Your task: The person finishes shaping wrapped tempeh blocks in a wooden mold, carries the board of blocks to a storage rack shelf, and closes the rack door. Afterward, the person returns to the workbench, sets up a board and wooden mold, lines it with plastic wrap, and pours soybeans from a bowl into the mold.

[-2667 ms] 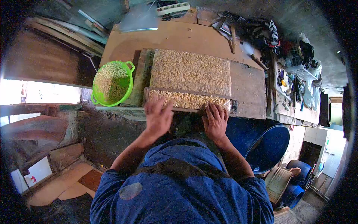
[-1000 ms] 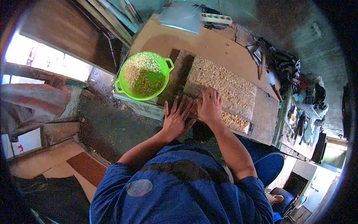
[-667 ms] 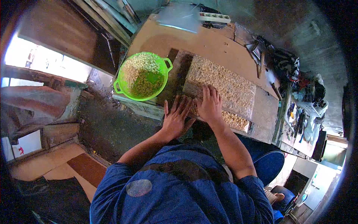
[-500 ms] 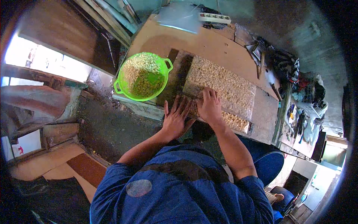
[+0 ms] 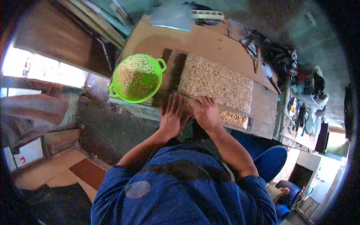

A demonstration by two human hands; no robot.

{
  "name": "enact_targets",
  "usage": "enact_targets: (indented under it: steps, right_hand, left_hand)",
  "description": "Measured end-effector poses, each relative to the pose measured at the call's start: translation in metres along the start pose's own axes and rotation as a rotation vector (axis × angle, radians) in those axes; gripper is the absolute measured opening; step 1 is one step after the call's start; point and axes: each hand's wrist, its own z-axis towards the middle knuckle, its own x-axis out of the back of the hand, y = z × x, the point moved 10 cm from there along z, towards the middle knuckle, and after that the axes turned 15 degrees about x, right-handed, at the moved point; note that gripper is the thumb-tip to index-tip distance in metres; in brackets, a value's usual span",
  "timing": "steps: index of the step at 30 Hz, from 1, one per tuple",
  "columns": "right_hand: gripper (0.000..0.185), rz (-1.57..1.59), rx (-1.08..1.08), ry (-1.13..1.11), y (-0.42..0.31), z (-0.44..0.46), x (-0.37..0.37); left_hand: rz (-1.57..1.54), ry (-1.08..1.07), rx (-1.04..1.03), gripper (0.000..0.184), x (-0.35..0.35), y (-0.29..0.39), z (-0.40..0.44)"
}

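Observation:
A large slab of pale, bean-like pieces (image 5: 217, 82) lies on a wooden board (image 5: 264, 105). Along its near side runs a narrower strip of the same pieces (image 5: 232, 119). My left hand (image 5: 172, 118) lies over the strip's left end, fingers stretched out and slightly blurred. Beside it, my right hand (image 5: 205, 111) rests on the strip with its fingers bent together; anything beneath them is hidden. To the left of the board stands a green colander (image 5: 148, 88) partly filled with loose pale pieces.
A clear plastic sheet (image 5: 172, 17) and a power strip (image 5: 208, 14) are at the table's back. Dark cloth, tools and a wire basket crowd the right side. A blue barrel (image 5: 272, 163) stands below the table's near edge. Planks lean at upper left.
Both hands have moved from farther right to the strip's left end. The view has turned. Most recently, my right hand has shifted slightly nearer the strip, its fingers more bent.

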Motion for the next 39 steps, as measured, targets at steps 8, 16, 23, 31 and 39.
enact_targets:
  steps: [8, 16, 23, 31, 39]
  right_hand:
    - [0.023, 0.091, -0.034, 0.075, 0.001, -0.013, 0.011]
    - [0.029, 0.056, -0.426, 0.342, 0.028, -0.152, 0.083]
    - [0.035, -0.138, -0.890, 0.248, 0.111, -0.263, 0.065]
    - [0.036, -0.046, -0.843, 0.528, 0.124, -0.248, 0.083]
    - [0.036, -0.034, -0.396, 0.065, 0.117, -0.229, 0.058]
  left_hand:
    - [0.098, 0.086, -0.210, 0.082, 0.019, 0.036, 0.023]
    - [0.219, 0.006, -0.314, 0.063, 0.000, 0.076, 0.023]
    - [0.188, -0.001, -0.340, 0.051, -0.013, 0.096, 0.021]
    - [0.104, 0.002, -0.397, 0.037, -0.024, 0.100, 0.017]
    - [0.120, 0.037, -0.508, 0.031, -0.028, 0.093, 0.008]
